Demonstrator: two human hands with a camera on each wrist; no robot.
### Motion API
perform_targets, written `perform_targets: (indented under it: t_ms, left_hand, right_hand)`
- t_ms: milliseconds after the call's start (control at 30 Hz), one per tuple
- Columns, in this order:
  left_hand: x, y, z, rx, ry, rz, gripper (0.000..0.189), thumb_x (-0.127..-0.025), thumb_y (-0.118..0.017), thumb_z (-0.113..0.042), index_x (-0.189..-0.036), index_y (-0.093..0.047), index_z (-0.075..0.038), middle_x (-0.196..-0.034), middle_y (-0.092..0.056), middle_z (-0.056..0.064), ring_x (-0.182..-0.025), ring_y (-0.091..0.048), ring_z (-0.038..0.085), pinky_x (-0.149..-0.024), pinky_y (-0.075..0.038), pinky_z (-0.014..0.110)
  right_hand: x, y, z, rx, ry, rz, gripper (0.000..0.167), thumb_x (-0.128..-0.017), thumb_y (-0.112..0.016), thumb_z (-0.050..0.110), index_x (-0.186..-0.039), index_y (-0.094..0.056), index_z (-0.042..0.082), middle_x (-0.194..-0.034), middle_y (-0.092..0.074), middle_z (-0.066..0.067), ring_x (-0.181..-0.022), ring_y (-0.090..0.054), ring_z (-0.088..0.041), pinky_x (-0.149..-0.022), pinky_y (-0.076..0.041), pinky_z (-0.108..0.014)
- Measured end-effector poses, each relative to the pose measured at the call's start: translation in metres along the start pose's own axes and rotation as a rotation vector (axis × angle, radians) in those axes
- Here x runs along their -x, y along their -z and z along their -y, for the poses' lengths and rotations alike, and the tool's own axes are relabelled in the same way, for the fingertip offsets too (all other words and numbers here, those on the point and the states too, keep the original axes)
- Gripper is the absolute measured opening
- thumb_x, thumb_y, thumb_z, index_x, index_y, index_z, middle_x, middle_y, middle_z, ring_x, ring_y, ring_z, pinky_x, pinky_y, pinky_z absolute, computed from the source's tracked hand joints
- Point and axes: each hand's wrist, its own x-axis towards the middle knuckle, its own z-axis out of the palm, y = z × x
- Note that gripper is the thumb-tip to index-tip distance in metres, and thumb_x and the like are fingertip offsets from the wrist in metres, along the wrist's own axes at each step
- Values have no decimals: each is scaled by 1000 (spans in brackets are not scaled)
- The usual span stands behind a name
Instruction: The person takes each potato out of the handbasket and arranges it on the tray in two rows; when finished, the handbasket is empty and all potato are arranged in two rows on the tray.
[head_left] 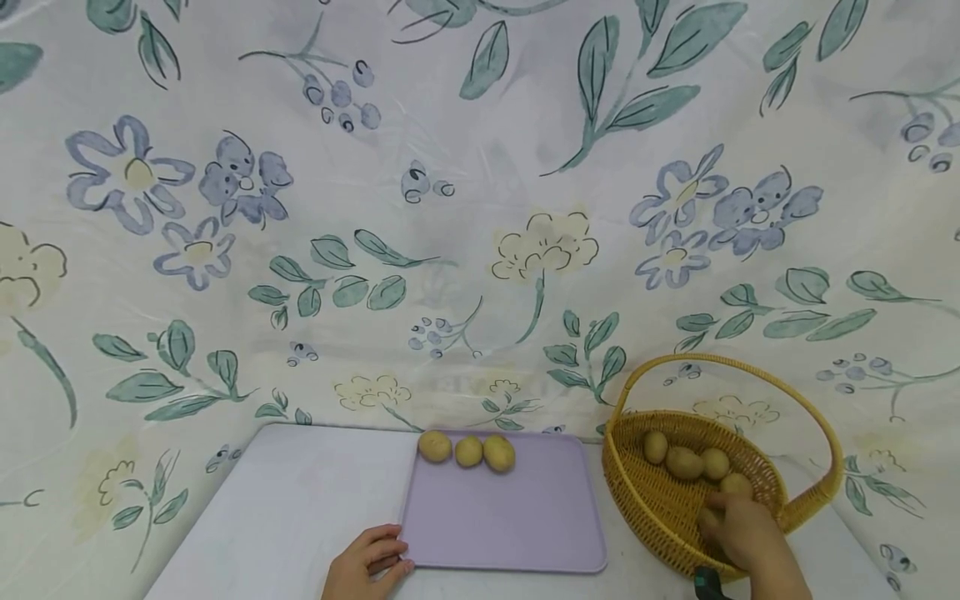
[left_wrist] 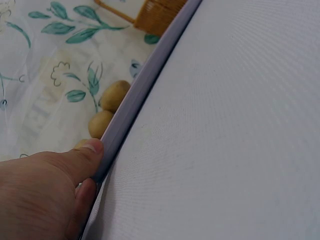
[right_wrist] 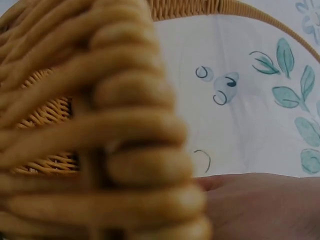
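Observation:
My left hand grips the near left corner of a lilac tray; the left wrist view shows its thumb against the tray's rim. Three potatoes form a row along the tray's far edge, toward its left. On the right, my right hand reaches down into a wicker basket and holds a potato, partly covered by the fingers. Several other potatoes lie along the basket's far side. In the right wrist view, the basket's woven rim hides the fingers.
The basket's tall arched handle rises over its right side. Tray and basket stand side by side on a white table. Behind the table hangs a floral cloth. A dark object sits beside the right wrist.

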Motion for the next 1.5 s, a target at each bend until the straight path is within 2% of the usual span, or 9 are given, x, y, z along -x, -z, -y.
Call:
perform_targets:
  t_ms: [167, 233, 400, 600, 933, 1233, 1367, 1500]
  left_hand:
    - [0, 1, -3, 1, 40, 32, 17, -73, -90, -5, -86, -78, -5, -111, -72, 11, -89, -66, -9, -77, -64, 12]
    - [-1, 1, -4, -2, 41, 37, 17, -74, -89, -5, -86, -78, -5, -112, -72, 12, -89, -66, -9, -76, -64, 12]
    - [-1, 0, -1, -5, 14, 13, 18, -72, -90, -3, -85, -78, -6, -110, -72, 11, -88, -64, -11, -75, -64, 13]
    - [0, 0, 0, -2, 1, 10, 18, -72, -90, -4, -85, -78, -7, -109, -72, 12, -88, -64, -12, -74, -64, 13]
    - [0, -2, 1, -2, -25, -25, 19, -70, -91, -2, -83, -78, -8, -107, -72, 12, -87, -63, -13, -72, -65, 13]
    - [0, -2, 1, -3, -29, -35, 20, -69, -90, 0, -83, -78, -7, -106, -72, 11, -86, -63, -13, -71, -64, 13]
    - [0, -3, 1, -3, -34, -32, 20, -69, -90, 1, -83, -78, -6, -107, -72, 12, -86, -63, -13, -71, -64, 13]
    - [0, -3, 1, -8, -52, -50, 21, -67, -91, 2, -82, -78, -7, -105, -72, 11, -86, -64, -12, -71, -65, 13]
  right_hand:
    - [1, -1, -2, -4, -11, 7, 58, -83, -80, 20, -127, -60, -13, -121, -62, -41, -110, -56, -64, -90, -55, -69]
    - [1, -2, -2, -4, -13, 3, 55, -85, -77, 19, -127, -60, -13, -120, -62, -41, -110, -56, -64, -90, -55, -70]
    - [0, -2, -4, 8, -10, -1, 46, -92, -68, 18, -127, -62, -11, -121, -61, -42, -111, -55, -65, -90, -55, -70]
    - [-2, 0, -4, 10, 8, -11, 54, -91, -74, 23, -129, -60, -12, -124, -60, -42, -112, -55, -65, -90, -54, -71]
    - [-2, 5, 5, 5, 53, -35, 63, -93, -74, 37, -135, -59, -8, -127, -62, -37, -116, -51, -67, -90, -52, -74]
    - [0, 9, 15, 3, 76, -76, 64, -91, -76, 36, -137, -57, -6, -131, -55, -42, -117, -51, -67, -89, -52, -75]
    - [-1, 10, 17, 4, 100, -96, 63, -92, -76, 34, -137, -58, -6, -127, -56, -43, -115, -53, -66, -88, -54, -72]
    - [-1, 10, 20, 5, 144, -134, 60, -92, -76, 31, -135, -58, -8, -117, -63, -39, -109, -59, -60, -88, -57, -68]
